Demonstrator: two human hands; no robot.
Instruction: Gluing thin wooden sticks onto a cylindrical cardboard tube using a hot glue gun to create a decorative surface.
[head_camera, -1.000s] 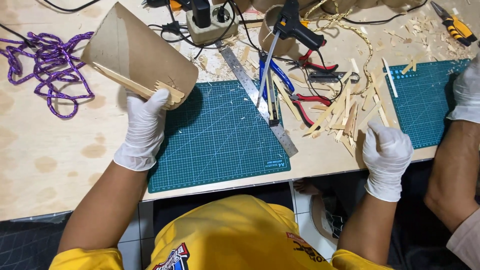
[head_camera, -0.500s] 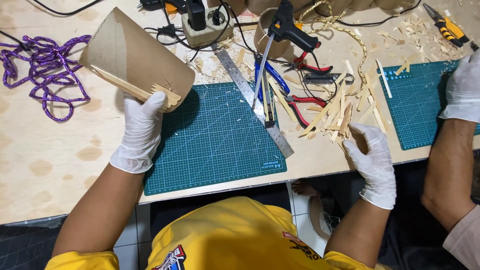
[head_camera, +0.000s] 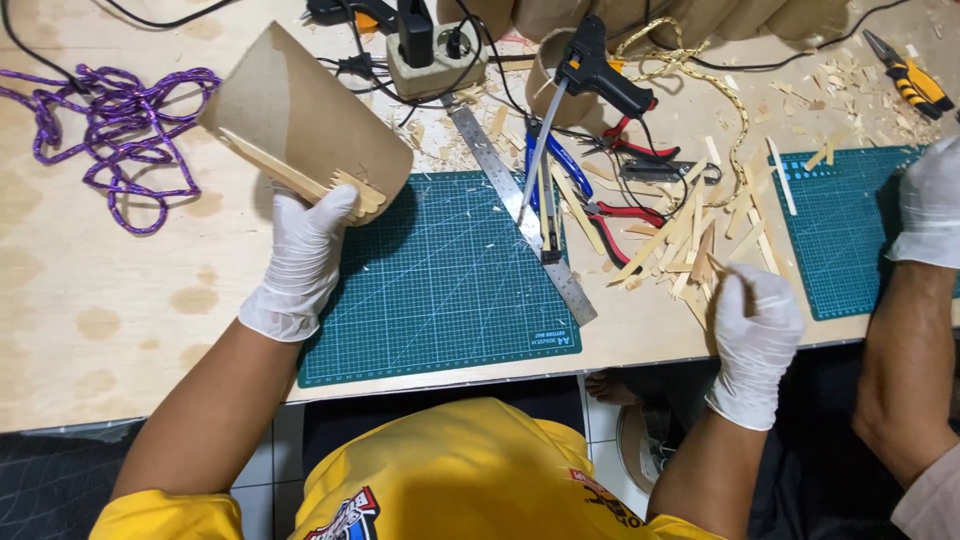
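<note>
Since a second ago your right hand (head_camera: 757, 318) has been sliding left from the surface's front edge into the heap of wooden sticks (head_camera: 690, 245), and it is now pinching one thin stick (head_camera: 716, 268) between curled fingertips, so that grip is closing on wood. Your left hand (head_camera: 305, 255) is staying where it was, wrapping its gloved fingers round the lower rim of the cardboard cone (head_camera: 300, 120) and holding it tilted above the surface (head_camera: 100, 320), wide end pointing up and left. You are also pressing a few flat sticks (head_camera: 355, 190) against the cone's side under that thumb.

Just right of the cone, the green cutting mat (head_camera: 440, 290) is lying flat, with a steel ruler (head_camera: 520, 210) crossing its upper right corner at a slant. A black glue gun (head_camera: 590, 70) is standing near the top, its nozzle leaning down toward the ruler. Red-handled pliers (head_camera: 620, 215) are resting between the ruler and the stick heap. Purple rope (head_camera: 110, 130) is coiling at the far left, well apart from your hands.

Another person's gloved hand (head_camera: 930, 205) is resting on a second green mat (head_camera: 845, 230) at the right edge.
</note>
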